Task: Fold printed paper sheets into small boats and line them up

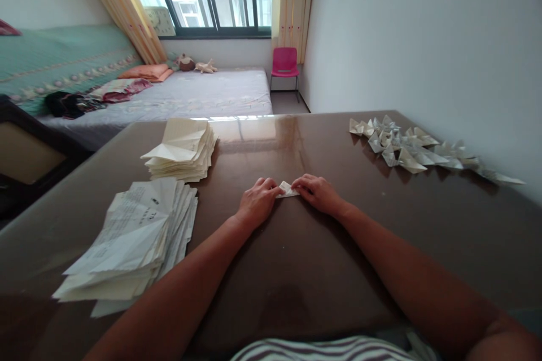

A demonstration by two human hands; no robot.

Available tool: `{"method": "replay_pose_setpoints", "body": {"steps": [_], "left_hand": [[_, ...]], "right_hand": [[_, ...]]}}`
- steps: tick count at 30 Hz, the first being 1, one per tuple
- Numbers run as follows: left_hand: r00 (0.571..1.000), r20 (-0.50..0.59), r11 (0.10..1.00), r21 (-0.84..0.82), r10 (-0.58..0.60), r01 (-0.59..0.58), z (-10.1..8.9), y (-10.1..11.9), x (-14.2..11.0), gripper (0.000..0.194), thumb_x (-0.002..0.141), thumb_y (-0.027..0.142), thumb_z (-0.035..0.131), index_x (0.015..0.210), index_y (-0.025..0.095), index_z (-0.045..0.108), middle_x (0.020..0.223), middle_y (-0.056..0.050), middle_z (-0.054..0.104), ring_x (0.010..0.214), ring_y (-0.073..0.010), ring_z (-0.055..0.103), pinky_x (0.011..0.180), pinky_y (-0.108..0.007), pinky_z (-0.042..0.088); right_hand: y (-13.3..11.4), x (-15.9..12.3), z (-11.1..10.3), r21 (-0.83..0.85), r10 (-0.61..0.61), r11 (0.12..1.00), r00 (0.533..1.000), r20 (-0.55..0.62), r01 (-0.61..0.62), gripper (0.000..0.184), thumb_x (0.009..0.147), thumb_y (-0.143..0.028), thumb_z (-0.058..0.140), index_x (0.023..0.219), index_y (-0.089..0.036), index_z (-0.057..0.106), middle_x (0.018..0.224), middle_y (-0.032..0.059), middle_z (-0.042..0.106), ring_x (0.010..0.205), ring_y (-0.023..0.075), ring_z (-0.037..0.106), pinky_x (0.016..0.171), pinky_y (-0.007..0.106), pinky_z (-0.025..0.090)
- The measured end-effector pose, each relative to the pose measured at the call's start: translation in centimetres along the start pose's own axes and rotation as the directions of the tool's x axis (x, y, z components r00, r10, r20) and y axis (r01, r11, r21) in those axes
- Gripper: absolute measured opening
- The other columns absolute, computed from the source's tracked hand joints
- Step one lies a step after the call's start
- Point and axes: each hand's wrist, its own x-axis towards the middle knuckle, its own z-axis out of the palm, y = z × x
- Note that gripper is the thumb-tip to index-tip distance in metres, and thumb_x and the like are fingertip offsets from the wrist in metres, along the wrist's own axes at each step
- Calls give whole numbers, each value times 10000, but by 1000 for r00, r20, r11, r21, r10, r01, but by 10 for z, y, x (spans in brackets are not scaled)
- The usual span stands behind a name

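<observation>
And there, mid-frame: the left hand (259,201) and right hand (318,192), fingers narrowed, held opposite ends of a small white folded paper piece (288,189) on the glossy brown counter (292,259)!

My left forearm (182,287), bare, slants in from 7 o'clock and points toward 1, while my right forearm (398,259), bare too, reaches in from 4 o'clock and points toward 10. Both wrists (242,224) lie low and nearly straight. My left hand (259,200) sits just off the centre toward 7 o'clock, my right hand (319,193) toward 4, backs upward, near each other but apart. On each, my fingers (262,182) are bent, tips drawn into a pinch facing inward.
</observation>
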Motion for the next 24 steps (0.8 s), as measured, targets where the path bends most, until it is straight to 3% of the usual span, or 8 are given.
{"method": "replay_pose_setpoints", "body": {"steps": [24], "left_hand": [[1000, -6, 1000, 8, -7, 7, 3, 0, 0, 306, 967, 301, 381, 1119, 366, 638, 1101, -13, 586, 1057, -178, 484, 705, -238, 474]], "right_hand": [[2, -1, -1, 11, -23, 1000, 1000, 20, 23, 223, 922, -262, 475, 989, -232, 686, 906, 33, 639, 718, 117, 571, 699, 230, 413]]}}
